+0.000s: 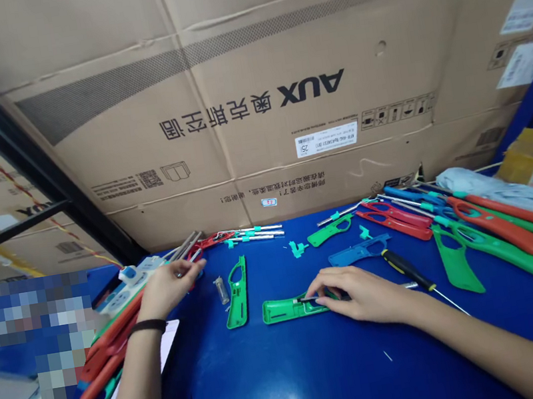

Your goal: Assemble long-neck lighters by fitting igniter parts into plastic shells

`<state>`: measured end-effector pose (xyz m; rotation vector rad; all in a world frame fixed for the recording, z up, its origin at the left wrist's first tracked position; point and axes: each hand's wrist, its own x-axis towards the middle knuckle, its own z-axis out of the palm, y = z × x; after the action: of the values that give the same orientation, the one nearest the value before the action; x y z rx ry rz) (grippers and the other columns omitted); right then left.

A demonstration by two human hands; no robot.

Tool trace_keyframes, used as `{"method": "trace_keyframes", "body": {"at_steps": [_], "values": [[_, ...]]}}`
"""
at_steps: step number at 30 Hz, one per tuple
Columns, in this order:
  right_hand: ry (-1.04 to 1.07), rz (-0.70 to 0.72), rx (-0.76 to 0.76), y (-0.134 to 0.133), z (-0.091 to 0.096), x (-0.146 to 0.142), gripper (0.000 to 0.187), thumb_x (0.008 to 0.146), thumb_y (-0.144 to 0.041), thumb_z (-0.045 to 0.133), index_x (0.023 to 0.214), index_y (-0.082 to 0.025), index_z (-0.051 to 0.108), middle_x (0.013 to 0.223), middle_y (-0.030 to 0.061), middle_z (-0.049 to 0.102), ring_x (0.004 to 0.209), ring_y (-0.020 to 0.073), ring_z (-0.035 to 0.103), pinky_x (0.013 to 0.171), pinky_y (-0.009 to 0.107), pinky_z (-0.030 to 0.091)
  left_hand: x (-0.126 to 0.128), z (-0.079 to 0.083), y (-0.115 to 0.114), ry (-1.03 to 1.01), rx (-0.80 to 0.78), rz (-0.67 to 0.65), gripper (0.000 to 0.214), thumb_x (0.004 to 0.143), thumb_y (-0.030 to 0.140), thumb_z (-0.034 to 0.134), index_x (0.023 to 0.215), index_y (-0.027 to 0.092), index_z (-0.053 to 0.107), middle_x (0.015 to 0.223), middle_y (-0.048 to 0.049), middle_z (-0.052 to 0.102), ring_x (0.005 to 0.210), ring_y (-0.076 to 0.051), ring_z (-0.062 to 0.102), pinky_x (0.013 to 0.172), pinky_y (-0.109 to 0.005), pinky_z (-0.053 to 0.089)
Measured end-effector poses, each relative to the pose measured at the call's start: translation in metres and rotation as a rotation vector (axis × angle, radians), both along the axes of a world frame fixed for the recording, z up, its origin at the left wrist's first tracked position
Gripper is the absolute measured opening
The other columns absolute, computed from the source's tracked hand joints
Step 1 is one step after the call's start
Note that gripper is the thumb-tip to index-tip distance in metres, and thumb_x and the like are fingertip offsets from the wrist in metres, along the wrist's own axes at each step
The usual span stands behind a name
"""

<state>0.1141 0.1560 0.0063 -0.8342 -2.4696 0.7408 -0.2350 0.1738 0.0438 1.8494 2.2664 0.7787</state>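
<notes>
My left hand [167, 289] is raised over the far left of the blue workbench [276, 387], with its fingers closed on thin metal rods [187, 249]. My right hand [352, 290] rests on an open green plastic handle shell [284, 310], pinching it where a slim metal rod lies inside. The fingers hide the shell's right end. A black-and-yellow screwdriver [405, 268] lies just beyond my right hand, beside a blue plastic shell [356, 252]. Another green shell [237, 292] and a small metal cylinder [221, 291] lie between my hands.
Red, green and orange plastic shells [498, 223] and metal rods [252, 233] are spread along the bench's far side. More orange shells [111, 349] lie by my left forearm. A power strip [133, 284] sits at left. A large AUX cardboard box [250, 94] stands behind the bench.
</notes>
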Motion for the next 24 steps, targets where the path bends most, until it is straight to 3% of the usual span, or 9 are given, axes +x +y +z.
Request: {"method": "trace_keyframes", "body": {"at_steps": [3, 6, 9, 12, 14, 18, 20, 24], "values": [[-0.014, 0.003, 0.009, -0.001, -0.001, 0.0, 0.015, 0.091, -0.023, 0.05, 0.1, -0.024, 0.062, 0.09, 0.0006, 0.062, 0.077, 0.0129, 0.056, 0.067, 0.024, 0.042, 0.008, -0.005, -0.004, 0.056, -0.266, -0.07, 0.044, 0.056, 0.065, 0.063, 0.051, 0.021, 0.068, 0.049, -0.001, 0.064, 0.052, -0.019, 0.059, 0.046, -0.024, 0.035], [-0.009, 0.026, 0.002, -0.001, 0.0, 0.001, 0.014, 0.092, -0.026, 0.049, 0.098, -0.023, 0.062, 0.093, 0.001, 0.062, 0.081, 0.0134, 0.058, 0.072, 0.025, 0.043, 0.017, -0.011, -0.001, 0.091, -0.386, -0.114, 0.039, 0.058, 0.059, 0.063, 0.047, 0.022, 0.068, 0.051, -0.0011, 0.065, 0.055, -0.019, 0.06, 0.048, -0.023, 0.035], [-0.007, 0.046, -0.01, 0.0, 0.001, 0.001, 0.015, 0.093, -0.029, 0.049, 0.096, -0.023, 0.063, 0.092, 0.001, 0.062, 0.081, 0.0133, 0.058, 0.072, 0.025, 0.043, 0.018, -0.013, 0.002, 0.068, -0.344, -0.09, 0.033, 0.061, 0.05, 0.063, 0.046, 0.021, 0.065, 0.051, -0.0015, 0.066, 0.054, -0.019, 0.061, 0.05, -0.023, 0.037], [0.009, 0.04, -0.022, 0.001, -0.001, -0.001, 0.014, 0.092, -0.031, 0.051, 0.092, -0.022, 0.063, 0.089, 0.0009, 0.061, 0.076, 0.0128, 0.057, 0.068, 0.024, 0.043, 0.021, -0.01, 0.002, 0.033, -0.226, -0.059, 0.031, 0.066, 0.051, 0.06, 0.062, 0.02, 0.066, 0.064, -0.0032, 0.071, 0.066, -0.021, 0.066, 0.056, -0.024, 0.043], [0.029, 0.029, -0.026, 0.001, -0.003, -0.003, 0.014, 0.091, -0.031, 0.052, 0.09, -0.021, 0.062, 0.085, 0.0006, 0.061, 0.072, 0.0123, 0.056, 0.065, 0.023, 0.042, 0.032, -0.006, -0.001, -0.084, -0.17, -0.179, 0.034, 0.071, 0.052, 0.057, 0.076, 0.019, 0.065, 0.075, -0.0045, 0.073, 0.073, -0.02, 0.067, 0.063, -0.024, 0.048], [0.071, 0.024, -0.039, 0.002, -0.005, -0.006, 0.015, 0.092, -0.027, 0.05, 0.096, -0.021, 0.063, 0.081, 0.0006, 0.062, 0.067, 0.0119, 0.054, 0.064, 0.023, 0.041, 0.069, -0.006, -0.01, -0.435, -0.274, -0.697, 0.034, 0.076, 0.043, 0.062, 0.095, 0.015, 0.064, 0.078, -0.0062, 0.073, 0.073, -0.018, 0.067, 0.067, -0.027, 0.051], [0.09, 0.027, -0.031, 0.003, -0.006, -0.008, 0.016, 0.092, -0.024, 0.05, 0.1, -0.021, 0.063, 0.084, 0.001, 0.062, 0.071, 0.012, 0.055, 0.065, 0.023, 0.041, 0.084, -0.01, -0.013, -0.435, -0.289, -0.806, 0.03, 0.079, 0.039, 0.06, 0.097, 0.015, 0.066, 0.084, -0.0069, 0.073, 0.074, -0.017, 0.066, 0.067, -0.027, 0.051], [0.089, 0.005, 0.01, 0.002, -0.007, -0.009, 0.013, 0.09, -0.027, 0.053, 0.094, -0.021, 0.064, 0.079, -0.0001, 0.06, 0.067, 0.0111, 0.052, 0.062, 0.022, 0.039, 0.095, -0.016, -0.016, -0.351, -0.274, -0.864, 0.025, 0.082, 0.035, 0.058, 0.094, 0.017, 0.07, 0.091, -0.0073, 0.073, 0.078, -0.018, 0.065, 0.069, -0.027, 0.05]]}}
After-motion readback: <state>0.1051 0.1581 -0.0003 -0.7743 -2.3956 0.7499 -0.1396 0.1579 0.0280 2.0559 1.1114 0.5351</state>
